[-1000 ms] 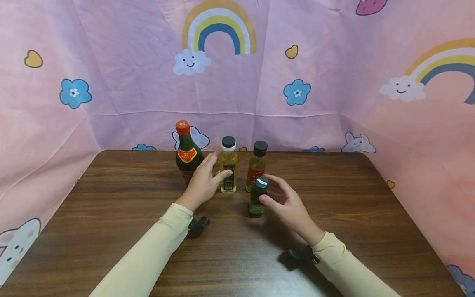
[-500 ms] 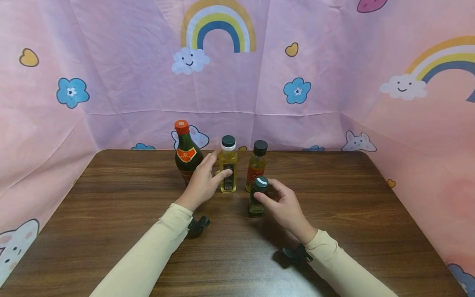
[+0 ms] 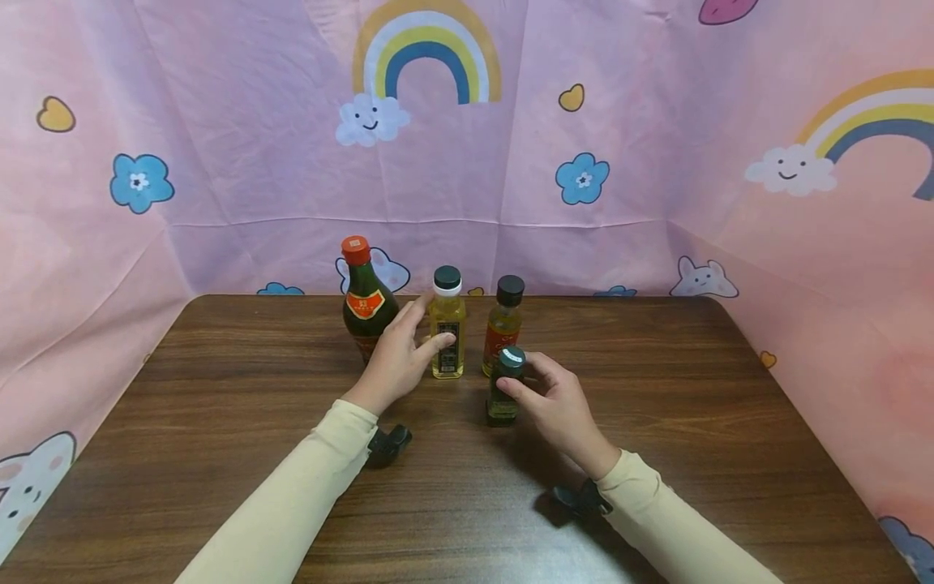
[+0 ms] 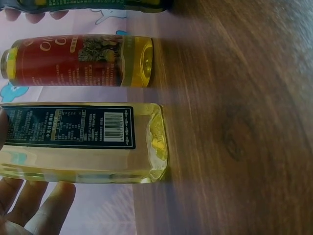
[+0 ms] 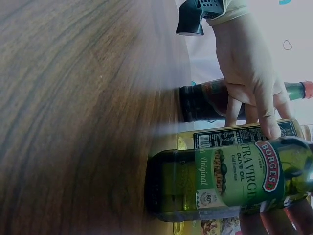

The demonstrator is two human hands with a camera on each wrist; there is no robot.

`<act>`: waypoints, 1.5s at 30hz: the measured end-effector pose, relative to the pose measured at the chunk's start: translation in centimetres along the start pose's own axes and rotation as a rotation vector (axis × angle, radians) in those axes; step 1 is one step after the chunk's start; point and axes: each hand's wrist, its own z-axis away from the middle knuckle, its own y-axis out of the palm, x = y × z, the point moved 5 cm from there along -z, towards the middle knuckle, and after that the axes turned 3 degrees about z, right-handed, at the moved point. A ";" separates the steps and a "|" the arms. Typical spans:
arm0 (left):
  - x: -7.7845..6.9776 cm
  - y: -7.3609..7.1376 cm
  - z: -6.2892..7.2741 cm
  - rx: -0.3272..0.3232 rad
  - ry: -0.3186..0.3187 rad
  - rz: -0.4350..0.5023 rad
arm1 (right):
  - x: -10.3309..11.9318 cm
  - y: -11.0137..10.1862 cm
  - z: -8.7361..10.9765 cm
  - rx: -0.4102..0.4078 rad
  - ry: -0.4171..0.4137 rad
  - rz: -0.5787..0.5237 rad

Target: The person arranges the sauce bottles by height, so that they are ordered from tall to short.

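My left hand [image 3: 397, 357] holds a clear bottle of yellow oil [image 3: 448, 365] with a green cap, thumb across its front and fingers at its far left side. In the left wrist view, this oil bottle [image 4: 88, 161] shows a dark label with a barcode. My right hand [image 3: 565, 405] grips a small dark green olive oil bottle [image 3: 502, 412] near its top, thumb in front and fingers behind. Its green "Extra Virgin" label shows on the olive oil bottle [image 5: 234, 171] in the right wrist view. Both bottles stand upright on the wooden table [image 3: 657, 405].
A red-labelled oil bottle [image 3: 501, 331] with a black cap stands just behind the olive oil bottle. Left of the yellow oil stands a taller dark green bottle [image 3: 365, 307] with a red cap, partly hidden by my left hand. A patterned cloth [image 3: 292, 162] hangs behind the table.
My right hand has moved slightly left, its thumb and fingers coming onto the olive oil bottle. My left hand and the bottles have stayed in place.
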 end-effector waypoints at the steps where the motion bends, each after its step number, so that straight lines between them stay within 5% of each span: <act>1: 0.0 0.0 0.0 0.000 -0.001 0.000 | 0.0 0.0 0.0 0.000 -0.001 0.000; 22: 0.4 0.3 0.1 0.003 -0.008 0.012 | 0.3 -0.7 0.4 -0.012 -0.058 0.049; 45: 0.2 0.2 -0.1 -0.003 0.021 -0.009 | -0.5 -8.5 0.3 -0.140 -0.103 0.211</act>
